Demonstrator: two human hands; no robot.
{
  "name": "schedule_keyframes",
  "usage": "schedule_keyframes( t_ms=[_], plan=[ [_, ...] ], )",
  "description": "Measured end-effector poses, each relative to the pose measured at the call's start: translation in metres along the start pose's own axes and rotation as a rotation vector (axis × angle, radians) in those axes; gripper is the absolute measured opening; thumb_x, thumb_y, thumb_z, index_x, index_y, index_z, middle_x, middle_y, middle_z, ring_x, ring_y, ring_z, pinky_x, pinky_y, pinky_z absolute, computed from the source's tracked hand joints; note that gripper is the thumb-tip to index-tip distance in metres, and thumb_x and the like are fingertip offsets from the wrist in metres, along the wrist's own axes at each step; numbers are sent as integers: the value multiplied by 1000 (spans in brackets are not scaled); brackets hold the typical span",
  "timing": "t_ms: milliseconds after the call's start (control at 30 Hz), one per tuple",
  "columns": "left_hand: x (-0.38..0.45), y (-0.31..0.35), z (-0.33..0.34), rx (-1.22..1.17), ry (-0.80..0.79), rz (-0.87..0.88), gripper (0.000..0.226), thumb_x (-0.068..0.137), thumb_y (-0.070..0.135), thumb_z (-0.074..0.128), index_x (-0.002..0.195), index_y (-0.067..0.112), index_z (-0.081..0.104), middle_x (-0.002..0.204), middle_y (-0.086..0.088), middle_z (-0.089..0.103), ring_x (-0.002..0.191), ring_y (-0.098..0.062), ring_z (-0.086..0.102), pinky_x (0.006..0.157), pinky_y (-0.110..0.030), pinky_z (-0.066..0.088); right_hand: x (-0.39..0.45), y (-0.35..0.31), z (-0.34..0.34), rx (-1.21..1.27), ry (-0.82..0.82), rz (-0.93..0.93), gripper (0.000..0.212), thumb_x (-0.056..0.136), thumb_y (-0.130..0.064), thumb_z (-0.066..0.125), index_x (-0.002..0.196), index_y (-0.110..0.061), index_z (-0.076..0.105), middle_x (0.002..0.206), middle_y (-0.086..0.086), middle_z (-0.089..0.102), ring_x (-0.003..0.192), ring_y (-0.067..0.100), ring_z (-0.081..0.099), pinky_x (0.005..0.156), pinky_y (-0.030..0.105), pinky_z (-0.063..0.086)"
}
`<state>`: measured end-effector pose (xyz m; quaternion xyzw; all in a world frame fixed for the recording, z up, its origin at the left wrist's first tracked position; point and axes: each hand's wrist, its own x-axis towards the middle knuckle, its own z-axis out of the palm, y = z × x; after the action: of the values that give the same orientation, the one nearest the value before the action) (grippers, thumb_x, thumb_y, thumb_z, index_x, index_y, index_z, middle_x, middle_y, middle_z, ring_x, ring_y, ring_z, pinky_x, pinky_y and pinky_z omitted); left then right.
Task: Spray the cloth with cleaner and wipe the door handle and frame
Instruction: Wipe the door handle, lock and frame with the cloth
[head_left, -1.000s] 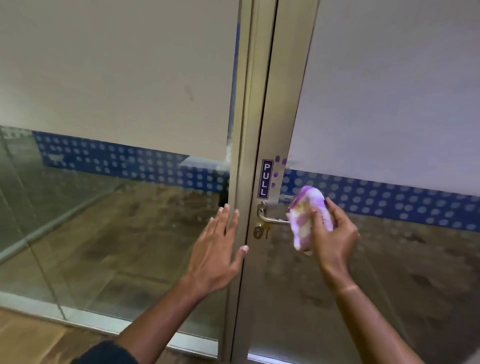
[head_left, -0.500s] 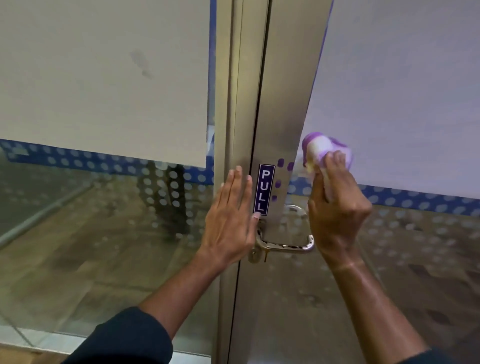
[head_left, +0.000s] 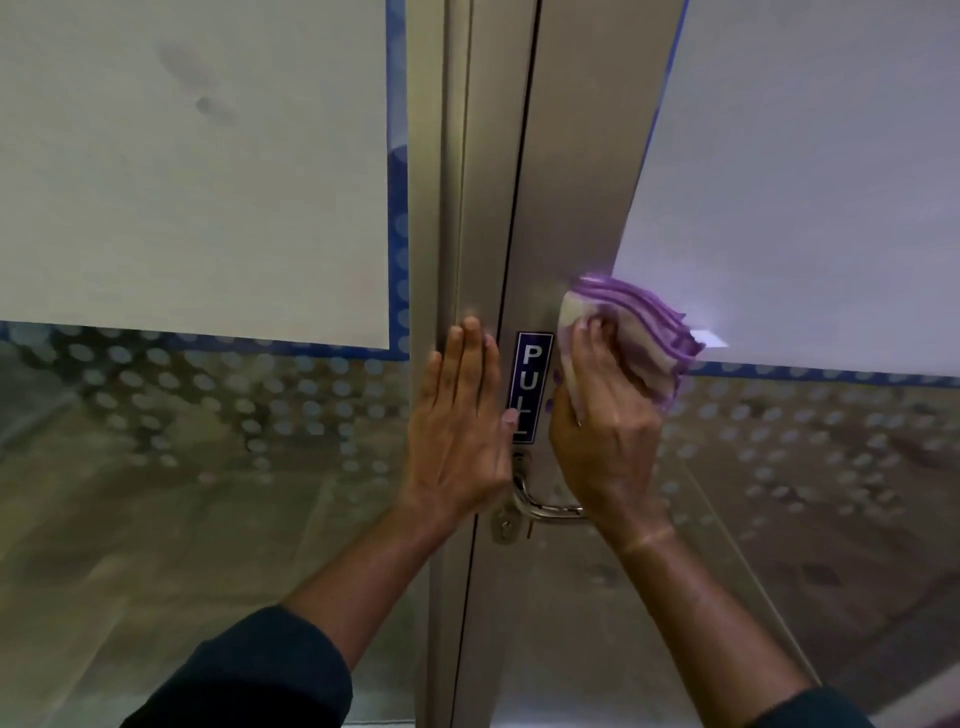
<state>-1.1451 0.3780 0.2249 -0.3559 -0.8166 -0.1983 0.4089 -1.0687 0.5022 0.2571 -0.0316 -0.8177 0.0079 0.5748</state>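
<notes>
My right hand (head_left: 605, 415) grips a bunched purple and cream cloth (head_left: 641, 332) and presses it on the metal door frame (head_left: 576, 171), just right of the blue PULL sticker (head_left: 531, 387). My left hand (head_left: 460, 421) lies flat with fingers together against the fixed frame post (head_left: 457, 156), its thumb touching the sticker. The metal door handle (head_left: 543, 506) sits below both hands, partly hidden behind my right wrist. A keyhole (head_left: 503, 525) is under the handle. No spray bottle is in view.
Frosted film covers the upper glass panels (head_left: 197, 171) on both sides. A blue dotted band (head_left: 831, 371) runs under the film. The clear lower glass (head_left: 182, 493) shows a reflected wooden floor.
My right hand has carried the cloth up from the handle to the frame above it. My left hand has shifted up beside the PULL sticker. The view has closed in on the door.
</notes>
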Motion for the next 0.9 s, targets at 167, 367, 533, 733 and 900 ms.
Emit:
schedule_keyframes(
  t_ms=[167,367,533,733,900],
  plan=[
    [0,-5,7,50,40,34,78,94,37,37,151,-1,-1,159,-17,-18,150,-28,-14,123,-41,-9,-4,4,8,-91,-83,-53,57,84,-1,52,141,1,42,144,16,47,138,22,34,90,36,49],
    [1,-6,12,45,89,44,79,93,36,39,150,0,-1,159,-14,-23,150,-27,-16,123,-41,-8,-7,13,15,-122,-64,-111,56,87,6,40,143,-3,40,152,12,30,143,18,24,108,33,35],
    [2,-6,13,68,84,31,79,93,37,38,150,0,-1,159,-13,-23,150,-27,-17,123,-41,-9,-11,20,12,-127,-109,-136,73,75,13,49,144,-9,40,153,10,27,142,25,30,111,43,35],
    [1,-5,11,83,75,32,81,93,35,41,150,1,-4,159,-12,-26,150,-26,-18,123,-41,-9,-20,38,6,-43,-194,-221,56,90,8,26,139,-8,48,147,8,37,133,32,45,95,55,47],
    [1,-5,11,92,70,38,84,91,33,44,151,2,-6,159,-12,-26,150,-26,-18,123,-40,-9,-23,53,-1,-62,-314,-248,70,77,10,36,142,-15,45,138,14,54,116,40,52,81,48,52]
  ],
)
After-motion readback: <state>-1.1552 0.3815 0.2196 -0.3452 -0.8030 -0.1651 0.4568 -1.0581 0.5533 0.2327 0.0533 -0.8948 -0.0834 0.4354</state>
